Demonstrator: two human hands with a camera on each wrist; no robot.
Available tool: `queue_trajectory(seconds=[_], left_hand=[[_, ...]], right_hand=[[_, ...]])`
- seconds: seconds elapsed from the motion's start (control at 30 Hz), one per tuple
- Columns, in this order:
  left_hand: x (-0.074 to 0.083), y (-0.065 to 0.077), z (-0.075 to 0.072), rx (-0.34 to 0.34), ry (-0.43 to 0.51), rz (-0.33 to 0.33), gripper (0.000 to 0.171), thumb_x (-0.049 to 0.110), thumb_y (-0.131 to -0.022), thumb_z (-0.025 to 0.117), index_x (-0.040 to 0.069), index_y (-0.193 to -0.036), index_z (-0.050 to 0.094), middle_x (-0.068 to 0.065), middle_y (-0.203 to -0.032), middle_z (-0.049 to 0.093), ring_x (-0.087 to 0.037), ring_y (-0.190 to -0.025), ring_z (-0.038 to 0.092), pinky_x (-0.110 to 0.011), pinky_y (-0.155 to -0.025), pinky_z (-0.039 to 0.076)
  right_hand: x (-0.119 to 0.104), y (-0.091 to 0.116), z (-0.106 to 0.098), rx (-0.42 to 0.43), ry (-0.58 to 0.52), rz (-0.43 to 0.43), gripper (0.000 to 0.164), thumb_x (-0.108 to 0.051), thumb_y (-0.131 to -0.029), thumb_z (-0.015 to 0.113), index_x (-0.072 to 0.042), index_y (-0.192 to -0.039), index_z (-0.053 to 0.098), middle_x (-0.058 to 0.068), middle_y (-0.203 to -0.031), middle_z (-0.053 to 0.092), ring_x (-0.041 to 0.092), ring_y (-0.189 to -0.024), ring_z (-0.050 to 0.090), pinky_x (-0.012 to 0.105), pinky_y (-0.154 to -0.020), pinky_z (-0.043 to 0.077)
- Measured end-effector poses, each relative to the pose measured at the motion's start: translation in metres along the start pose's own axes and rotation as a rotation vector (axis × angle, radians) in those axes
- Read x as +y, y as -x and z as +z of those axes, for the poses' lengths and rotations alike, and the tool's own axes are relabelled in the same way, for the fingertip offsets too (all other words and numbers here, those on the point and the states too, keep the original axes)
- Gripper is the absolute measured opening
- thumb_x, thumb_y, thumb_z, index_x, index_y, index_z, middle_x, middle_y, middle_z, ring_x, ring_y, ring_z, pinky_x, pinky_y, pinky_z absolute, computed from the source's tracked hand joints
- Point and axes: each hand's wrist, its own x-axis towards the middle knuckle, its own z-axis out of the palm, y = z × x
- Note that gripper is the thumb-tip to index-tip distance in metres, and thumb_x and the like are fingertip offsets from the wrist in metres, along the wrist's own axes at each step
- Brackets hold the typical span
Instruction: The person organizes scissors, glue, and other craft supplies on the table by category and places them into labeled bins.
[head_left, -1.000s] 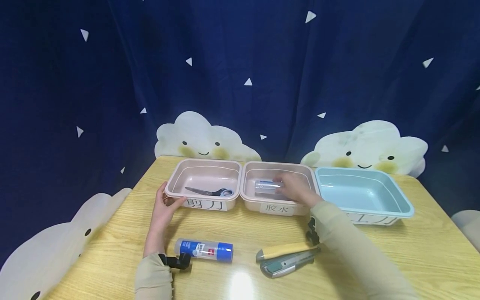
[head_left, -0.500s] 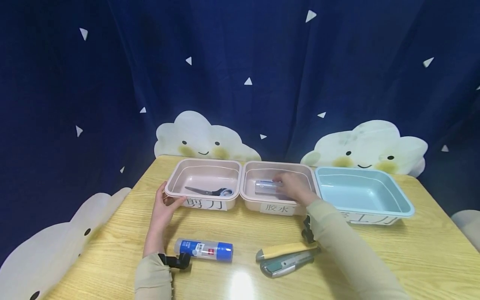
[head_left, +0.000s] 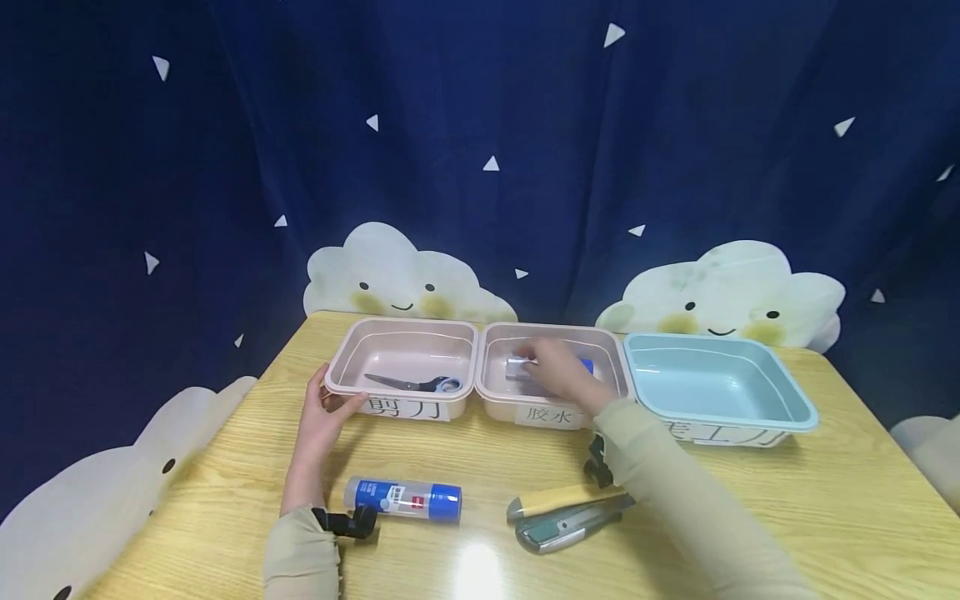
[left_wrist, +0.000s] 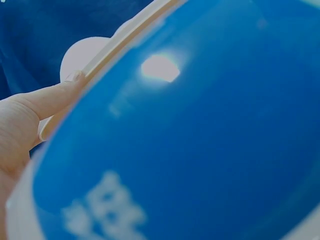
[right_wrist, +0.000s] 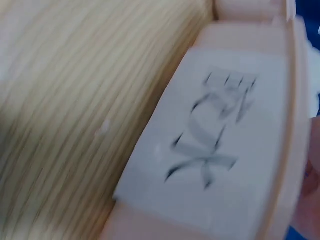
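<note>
My left hand (head_left: 321, 423) grips the front left corner of the left pink bin (head_left: 457, 360), its thumb along the rim in the left wrist view. Scissors (head_left: 416, 383) lie inside that bin. Over the middle pink bin (head_left: 495, 400), my right hand (head_left: 555, 367) reaches in above a clear glue bottle (head_left: 517, 368) with a blue cap, which lies on its side. The hand covers the bottle's middle; I cannot tell whether its fingers hold it. The right wrist view shows the bin's white label (right_wrist: 210, 135) and only the edge of the hand.
A second glue bottle (head_left: 405, 500) lies near my left wrist; its blue label fills the left wrist view. A yellow utility knife (head_left: 558, 500) and a green-grey one (head_left: 566, 527) lie side by side near my right sleeve. The blue bin (head_left: 720, 383) stands at right.
My right hand has shifted left along the glue bottle in the middle bin, and the blue cap now shows to its right. My left hand stays on the left bin.
</note>
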Motion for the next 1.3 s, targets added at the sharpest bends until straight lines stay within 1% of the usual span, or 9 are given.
queue_trajectory(seconds=[0.17, 0.27, 0.37, 0.53, 0.67, 0.8, 0.93, 1.13, 1.3], left_hand=[[0.001, 0.001, 0.0, -0.001, 0.007, -0.012, 0.091, 0.021, -0.08, 0.07, 0.021, -0.147, 0.008, -0.016, -0.141, 0.032, -0.03, -0.125, 0.035, -0.043, -0.1, 0.032], [0.001, 0.001, 0.0, 0.001, 0.011, -0.014, 0.091, 0.021, -0.08, 0.07, 0.021, -0.147, 0.008, -0.016, -0.141, 0.032, -0.03, -0.124, 0.035, -0.043, -0.101, 0.032], [0.001, 0.001, -0.001, 0.001, 0.016, -0.008, 0.091, 0.02, -0.08, 0.069, 0.021, -0.147, 0.008, -0.016, -0.14, 0.033, -0.03, -0.124, 0.035, -0.043, -0.1, 0.032], [0.001, 0.0, 0.0, 0.011, 0.011, 0.006, 0.089, 0.018, -0.081, 0.069, 0.019, -0.147, 0.008, -0.018, -0.138, 0.034, -0.029, -0.122, 0.037, -0.041, -0.099, 0.033], [0.0, 0.001, 0.001, 0.014, 0.008, 0.006, 0.089, 0.016, -0.081, 0.068, 0.018, -0.147, 0.009, -0.019, -0.138, 0.036, -0.029, -0.121, 0.039, -0.04, -0.098, 0.034], [0.0, 0.001, 0.001, 0.007, 0.012, -0.005, 0.09, 0.018, -0.081, 0.069, 0.019, -0.147, 0.008, -0.018, -0.139, 0.035, -0.03, -0.123, 0.037, -0.041, -0.1, 0.033], [-0.001, 0.0, 0.0, 0.002, 0.018, 0.001, 0.091, 0.019, -0.08, 0.069, 0.019, -0.147, 0.008, -0.018, -0.139, 0.034, -0.03, -0.123, 0.037, -0.041, -0.1, 0.033], [-0.003, -0.001, 0.0, -0.002, 0.023, 0.011, 0.089, 0.015, -0.081, 0.069, 0.018, -0.147, 0.009, -0.017, -0.139, 0.034, -0.03, -0.124, 0.037, -0.041, -0.099, 0.034], [-0.002, -0.001, 0.001, -0.006, 0.02, 0.015, 0.089, 0.015, -0.081, 0.068, 0.017, -0.147, 0.009, -0.018, -0.139, 0.034, -0.031, -0.124, 0.036, -0.042, -0.1, 0.034]], right_hand=[[-0.032, -0.002, 0.0, 0.054, -0.025, -0.103, 0.018, -0.003, -0.081, 0.061, -0.004, -0.098, 0.067, 0.009, -0.093, 0.067, 0.021, -0.083, 0.062, 0.033, -0.077, 0.05], [-0.052, 0.001, 0.003, 0.066, -0.032, -0.163, 0.015, -0.003, -0.081, 0.062, -0.005, -0.095, 0.067, 0.006, -0.09, 0.067, 0.018, -0.08, 0.062, 0.03, -0.074, 0.05], [-0.073, 0.006, 0.008, 0.037, -0.046, -0.202, 0.015, -0.005, -0.082, 0.062, -0.007, -0.095, 0.068, 0.003, -0.09, 0.066, 0.015, -0.08, 0.061, 0.026, -0.073, 0.049], [-0.102, 0.017, 0.018, -0.045, -0.063, -0.272, 0.017, -0.01, -0.083, 0.063, -0.011, -0.099, 0.067, 0.0, -0.094, 0.066, 0.011, -0.08, 0.06, 0.021, -0.071, 0.049], [-0.113, 0.025, 0.029, -0.119, -0.063, -0.312, 0.02, -0.016, -0.082, 0.066, -0.012, -0.102, 0.066, -0.001, -0.098, 0.064, 0.013, -0.086, 0.06, 0.019, -0.076, 0.047], [-0.121, 0.033, 0.041, -0.218, -0.061, -0.348, 0.031, -0.025, -0.08, 0.068, -0.012, -0.108, 0.065, -0.001, -0.103, 0.064, 0.014, -0.092, 0.06, 0.02, -0.079, 0.047], [-0.131, 0.039, 0.053, -0.304, -0.013, -0.385, 0.044, -0.036, -0.076, 0.07, -0.015, -0.114, 0.062, -0.004, -0.108, 0.062, 0.01, -0.095, 0.058, 0.019, -0.082, 0.045], [-0.146, 0.046, 0.067, -0.341, 0.082, -0.392, 0.059, -0.044, -0.069, 0.074, -0.018, -0.119, 0.058, -0.005, -0.108, 0.06, 0.005, -0.09, 0.055, 0.02, -0.08, 0.045], [-0.155, 0.048, 0.077, -0.36, 0.152, -0.372, 0.067, -0.048, -0.065, 0.076, -0.018, -0.121, 0.056, -0.005, -0.107, 0.059, 0.008, -0.092, 0.056, 0.021, -0.076, 0.047]])
